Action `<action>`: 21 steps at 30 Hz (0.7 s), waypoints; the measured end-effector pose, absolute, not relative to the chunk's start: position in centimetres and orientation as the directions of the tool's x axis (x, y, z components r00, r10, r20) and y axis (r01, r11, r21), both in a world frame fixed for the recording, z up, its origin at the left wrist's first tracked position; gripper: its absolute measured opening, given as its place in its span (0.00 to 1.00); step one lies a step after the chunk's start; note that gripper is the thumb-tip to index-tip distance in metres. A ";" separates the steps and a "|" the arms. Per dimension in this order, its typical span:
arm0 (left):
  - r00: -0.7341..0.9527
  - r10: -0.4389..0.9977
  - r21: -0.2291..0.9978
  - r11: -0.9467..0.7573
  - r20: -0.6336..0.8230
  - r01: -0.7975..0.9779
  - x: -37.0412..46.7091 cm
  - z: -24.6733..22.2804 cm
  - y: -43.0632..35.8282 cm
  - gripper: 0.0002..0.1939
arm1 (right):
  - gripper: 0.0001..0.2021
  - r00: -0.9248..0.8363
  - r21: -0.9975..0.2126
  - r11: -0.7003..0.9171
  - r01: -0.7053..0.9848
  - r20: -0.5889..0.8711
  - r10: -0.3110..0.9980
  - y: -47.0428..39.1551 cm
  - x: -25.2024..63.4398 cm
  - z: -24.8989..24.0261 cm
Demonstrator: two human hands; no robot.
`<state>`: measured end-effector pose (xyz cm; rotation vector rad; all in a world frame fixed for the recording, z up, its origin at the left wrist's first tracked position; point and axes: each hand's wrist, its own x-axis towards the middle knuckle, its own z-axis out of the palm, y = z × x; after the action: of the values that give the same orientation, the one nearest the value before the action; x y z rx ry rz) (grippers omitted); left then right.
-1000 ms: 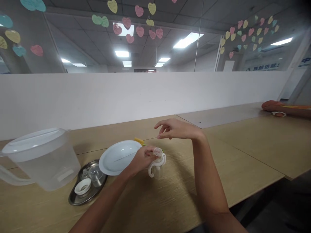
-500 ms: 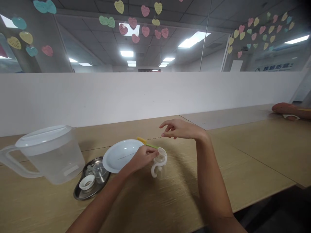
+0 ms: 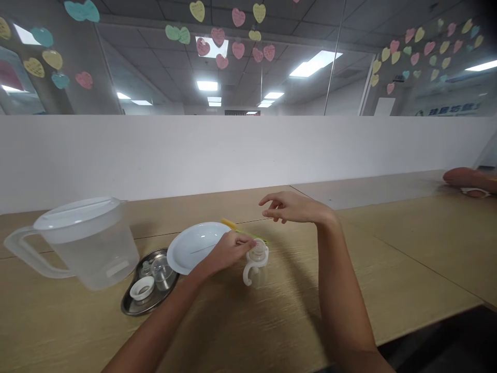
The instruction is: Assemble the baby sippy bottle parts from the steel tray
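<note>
The left hand [image 3: 229, 249] is still pinching the handled cup [image 3: 255, 261]; the right hand [image 3: 295, 208], fingers spread, has drifted slightly right.

A pale wooden desk [image 3: 388, 243] runs along a plain white partition wall [image 3: 233, 150]. At the left stands a large translucent plastic pitcher with a lid and handle [image 3: 83, 241]. Beside it lies an oval stainless steel tray [image 3: 134, 306] carrying a small white plastic ring [image 3: 142, 288] and a small clear glass cup [image 3: 161, 270]. A round white plate [image 3: 196, 246] overlaps the tray's far edge. Pastel paper hearts [image 3: 233, 36] are stuck on the glass above the partition.
</note>
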<state>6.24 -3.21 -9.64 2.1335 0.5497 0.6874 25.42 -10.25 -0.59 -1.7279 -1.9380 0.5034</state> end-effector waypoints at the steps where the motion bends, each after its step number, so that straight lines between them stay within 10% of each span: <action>1: 0.757 0.585 0.792 -0.591 0.290 0.153 6.2 -9.5 -3.2 0.18 | 0.20 -0.079 -0.574 0.130 0.808 0.114 0.990 -10.2 25.5 -0.6; 21: 0.732 0.637 0.738 -0.610 0.242 0.288 6.3 -10.3 -2.5 0.18 | 0.20 -0.031 -0.537 0.065 0.841 0.073 0.997 -9.8 24.8 -0.5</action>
<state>6.31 -2.47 -10.35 2.2319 0.6945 0.6455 24.85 -9.83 -0.51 -1.8264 -1.9245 0.4886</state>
